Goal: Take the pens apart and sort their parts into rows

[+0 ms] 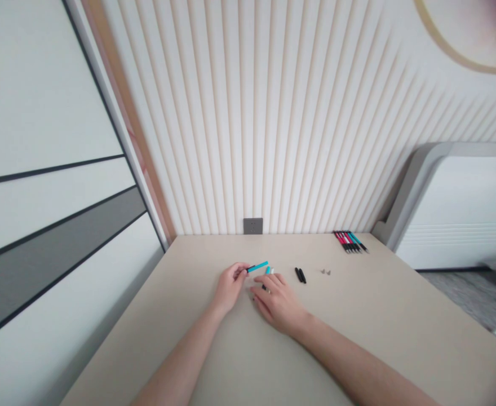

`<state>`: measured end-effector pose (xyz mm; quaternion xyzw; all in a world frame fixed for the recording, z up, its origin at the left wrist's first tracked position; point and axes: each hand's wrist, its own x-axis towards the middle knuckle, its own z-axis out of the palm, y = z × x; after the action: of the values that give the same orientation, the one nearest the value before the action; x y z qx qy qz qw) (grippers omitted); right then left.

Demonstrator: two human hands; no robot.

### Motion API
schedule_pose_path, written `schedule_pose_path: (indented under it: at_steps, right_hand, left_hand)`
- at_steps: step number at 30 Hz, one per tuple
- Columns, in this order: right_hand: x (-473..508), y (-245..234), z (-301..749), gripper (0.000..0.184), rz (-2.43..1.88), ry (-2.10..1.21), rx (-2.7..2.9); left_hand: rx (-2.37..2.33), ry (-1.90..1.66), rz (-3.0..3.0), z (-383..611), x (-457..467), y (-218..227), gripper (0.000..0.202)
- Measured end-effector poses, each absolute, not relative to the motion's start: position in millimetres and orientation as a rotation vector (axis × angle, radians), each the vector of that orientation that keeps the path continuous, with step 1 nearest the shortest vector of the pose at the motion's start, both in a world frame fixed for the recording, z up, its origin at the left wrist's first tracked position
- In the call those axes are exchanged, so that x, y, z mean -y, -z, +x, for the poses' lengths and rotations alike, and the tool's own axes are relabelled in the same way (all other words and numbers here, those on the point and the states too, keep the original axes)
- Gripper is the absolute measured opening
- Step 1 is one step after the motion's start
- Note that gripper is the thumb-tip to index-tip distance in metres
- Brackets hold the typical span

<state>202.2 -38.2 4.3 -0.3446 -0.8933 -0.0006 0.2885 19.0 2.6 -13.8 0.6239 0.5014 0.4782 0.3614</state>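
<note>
The left hand point(230, 287) pinches a teal pen barrel point(257, 267) between thumb and fingertips, and the barrel's dark end point(250, 269) sits just past the fingers. The barrel is tilted slightly above the desk point(358, 321), and the hand is raised off the surface.

The right hand point(278, 304) lies low over the desk with its fingers loosely spread and curved downward. Its fingertips point(269, 280) are just below a short teal piece point(268, 270) and a small white piece point(272, 271). A dark piece point(264, 287) shows beneath the fingers, but I cannot tell whether the hand grips it. The two hands are close together, near the middle of the desk.

To the right of the hands lie two black pen parts point(300, 275), side by side. Further right are two tiny metal parts point(325, 272), too small to identify. Near the far edge, a row of assembled pink, black and teal pens point(350, 241) lies side by side. A grey wall socket point(253, 225) is set into the slatted white wall point(273, 124) behind the desk.
</note>
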Motion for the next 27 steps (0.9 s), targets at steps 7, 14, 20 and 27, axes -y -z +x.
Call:
schedule_pose_path:
  at_steps: [7, 14, 20, 27]
  right_hand:
    - [17, -3, 234, 0.033, -1.178, -0.156, 1.950]
    - [10, -2, 241, 0.023, -1.040, -0.266, 1.993]
    - [16, -2, 235, 0.029, -0.878, -0.276, 1.975]
    - [1, 2, 248, 0.023, -1.056, -0.254, 1.924]
  left_hand:
    - [-1.113, -1.191, 1.603, 23, 6, 4, 0.026]
    - [-1.116, -1.040, 1.910, 28, 15, 0, 0.023]
    - [-1.097, -1.010, 2.165, 29, 18, 0, 0.020]
    - [-1.255, -1.168, 2.091, 25, 12, 0, 0.020]
